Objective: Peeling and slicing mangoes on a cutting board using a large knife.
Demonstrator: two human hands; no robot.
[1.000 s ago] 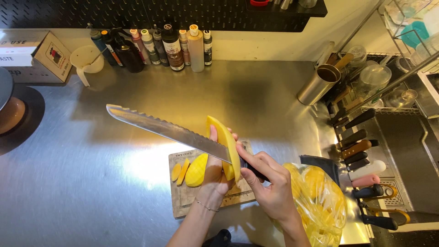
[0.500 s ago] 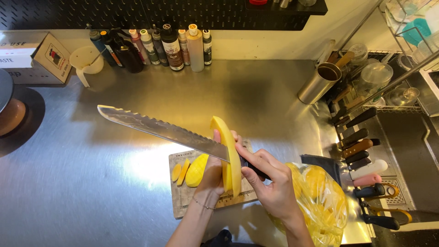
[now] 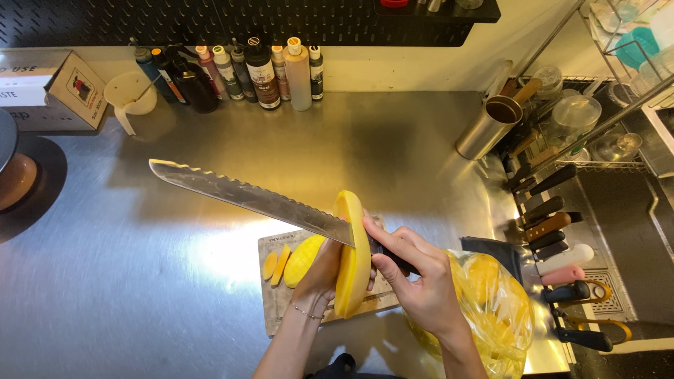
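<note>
Far left: a white cardboard box [image 3: 49, 91] and a white plastic funnel [image 3: 130, 95] at the back of the brushed steel worktop [image 3: 140, 281]. Along the back wall, a row of dark and pale sauce bottles [image 3: 239, 74]. Mid-frame: a long serrated steel knife [image 3: 253, 198], blade slanting up to the left, tip over bare worktop. Below it, a small wooden cutting board [image 3: 281, 302] carries two thin yellow mango slivers [image 3: 275, 265] and a larger peeled yellow mango chunk [image 3: 303, 258]. Left hand [image 3: 323, 277] is raised above the board, fingers wrapped round the back of a peeled yellow mango half [image 3: 353, 253], held upright on edge; the blade meets the fruit near its upper part. Right hand [image 3: 418, 281] is clenched on the dark knife handle, thumb against the fruit's right face. Just right of it, a clear plastic bag of yellow mango peels [image 3: 495, 316]. Further right, a steel utensil canister [image 3: 488, 126] and a rack of knife handles [image 3: 554, 253].
</note>
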